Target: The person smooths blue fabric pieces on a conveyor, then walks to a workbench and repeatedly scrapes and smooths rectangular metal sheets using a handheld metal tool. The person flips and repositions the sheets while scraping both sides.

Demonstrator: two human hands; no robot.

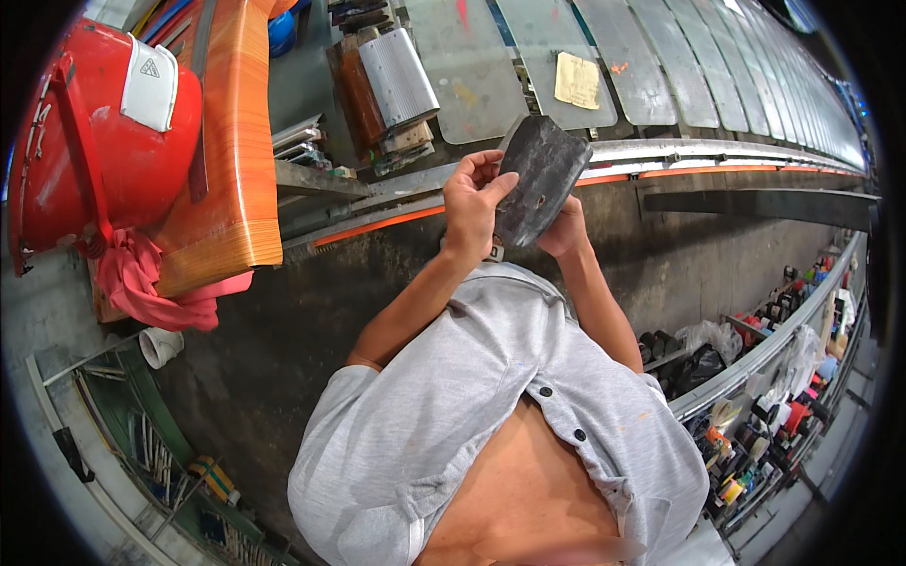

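Observation:
A dark grey, slightly curved flat piece (540, 179) with scuffed faces and a small light spot near its lower end is held up in front of my chest. My left hand (472, 203) grips its left edge, the thumb lying on the upper face and the fingers curled behind. On the opposite side, my right hand (564, 229) holds the lower right edge; most of its fingers are hidden behind the piece. Beyond it runs a long bench topped with grey rectangular plates (467, 71). A worn yellowish paper (577, 81) rests on one plate.
A silver ribbed metal block (398, 77) sits among wooden pieces on the bench. Left of me are a red helmet (142, 141), a wood-grain board (236, 160) and a pink cloth (160, 283). Shelves crowded with small containers (774, 415) stand at right. A metal rail (717, 156) edges the bench.

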